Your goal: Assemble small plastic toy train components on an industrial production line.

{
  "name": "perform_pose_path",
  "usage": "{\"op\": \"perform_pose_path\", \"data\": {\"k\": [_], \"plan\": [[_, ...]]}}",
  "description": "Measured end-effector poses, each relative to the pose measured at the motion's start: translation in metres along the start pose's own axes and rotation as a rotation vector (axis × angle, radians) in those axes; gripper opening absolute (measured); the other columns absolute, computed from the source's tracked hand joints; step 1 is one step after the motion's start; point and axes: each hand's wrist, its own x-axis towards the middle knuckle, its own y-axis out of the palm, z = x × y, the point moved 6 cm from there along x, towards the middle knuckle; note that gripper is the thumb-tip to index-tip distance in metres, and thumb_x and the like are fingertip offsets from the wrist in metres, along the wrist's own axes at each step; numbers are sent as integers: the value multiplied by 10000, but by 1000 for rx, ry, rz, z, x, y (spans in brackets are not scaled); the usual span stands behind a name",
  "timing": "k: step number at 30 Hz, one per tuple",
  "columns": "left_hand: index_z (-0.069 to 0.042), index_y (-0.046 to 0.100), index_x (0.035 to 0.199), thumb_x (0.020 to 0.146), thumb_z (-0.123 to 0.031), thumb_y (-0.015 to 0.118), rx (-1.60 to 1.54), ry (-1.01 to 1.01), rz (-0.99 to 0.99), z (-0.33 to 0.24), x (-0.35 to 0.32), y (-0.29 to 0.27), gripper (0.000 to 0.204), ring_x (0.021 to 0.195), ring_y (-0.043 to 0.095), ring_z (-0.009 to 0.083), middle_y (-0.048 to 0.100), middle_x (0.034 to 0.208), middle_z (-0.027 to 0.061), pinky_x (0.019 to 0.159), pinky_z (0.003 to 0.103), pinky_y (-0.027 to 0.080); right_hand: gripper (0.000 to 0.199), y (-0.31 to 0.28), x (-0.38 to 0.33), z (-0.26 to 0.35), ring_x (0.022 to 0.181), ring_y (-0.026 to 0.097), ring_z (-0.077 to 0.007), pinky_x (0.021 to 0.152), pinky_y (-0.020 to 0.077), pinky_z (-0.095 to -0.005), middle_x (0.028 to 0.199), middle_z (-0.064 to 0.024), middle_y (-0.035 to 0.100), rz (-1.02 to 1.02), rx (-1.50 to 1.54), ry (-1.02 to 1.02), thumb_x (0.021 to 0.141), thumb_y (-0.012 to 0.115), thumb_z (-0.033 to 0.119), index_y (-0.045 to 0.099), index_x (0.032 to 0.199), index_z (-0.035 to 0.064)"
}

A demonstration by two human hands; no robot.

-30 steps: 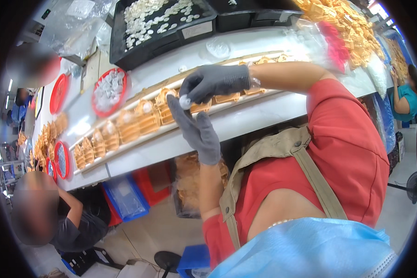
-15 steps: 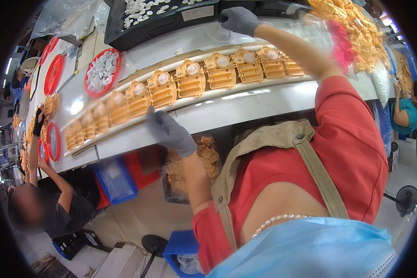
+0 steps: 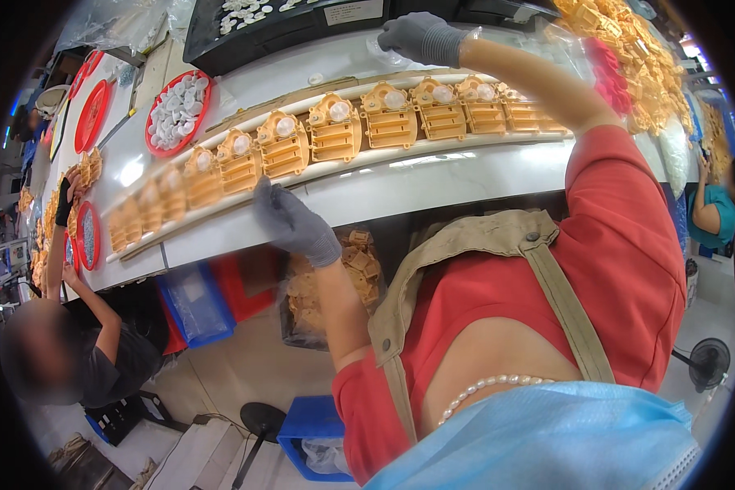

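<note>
A long row of yellow-orange plastic housings (image 3: 335,135), each with a clear round part at its top, lies between white rails (image 3: 347,166) on the bench. My left hand (image 3: 290,219), in a grey glove, is at the near rail with its fingers curled together. Its fingertips come close to the lower edge of one housing (image 3: 283,147); whatever they hold, if anything, is hidden. Reaching across the row, my grey-gloved right hand (image 3: 420,38) is beside the black bin. Its fingers are closed on a thin clear plastic piece (image 3: 388,55), whose shape is unclear.
Small white parts lie in a black bin (image 3: 261,45) at the back and a red round tray (image 3: 165,149) to the left. Housings are heaped at the far right (image 3: 625,65). A co-worker's hand (image 3: 65,196) is at the left end. Below stand blue crates (image 3: 194,306).
My right hand has moved slightly left and its fingers now overlap the clear plastic. The left hand has shifted a little along the rail. The view has moved slightly.
</note>
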Motion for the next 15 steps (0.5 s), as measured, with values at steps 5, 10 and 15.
{"op": "perform_pose_path", "data": {"k": [5, 10, 15], "plan": [[72, 590, 1112, 908, 59, 499, 11, 20, 8, -2, 0, 1, 224, 954, 599, 174, 631, 1077, 123, 852, 280, 491, 45, 10, -1, 6, 853, 661, -251, 699, 535, -379, 880, -79, 607, -33, -138, -93, 846, 591, 90, 611, 886, 87], [72, 591, 1108, 913, 58, 488, -25, 43, 10, -7, 0, 6, 222, 973, 594, 176, 626, 1077, 123, 856, 274, 494, 253, 49, -2, -63, 829, 630, -120, 700, 539, -270, 958, -23, 630, -148, 976, 113, 904, 620, 118, 578, 1145, 54], [69, 589, 1111, 906, 62, 486, -189, -72, -8, 8, -2, 1, 230, 991, 585, 169, 620, 1077, 107, 860, 276, 496, 315, 35, -18, -35, 807, 637, -107, 675, 542, -228, 992, -14, 624, 152, 2354, 72, 918, 581, 79, 518, 1227, 83]]}}
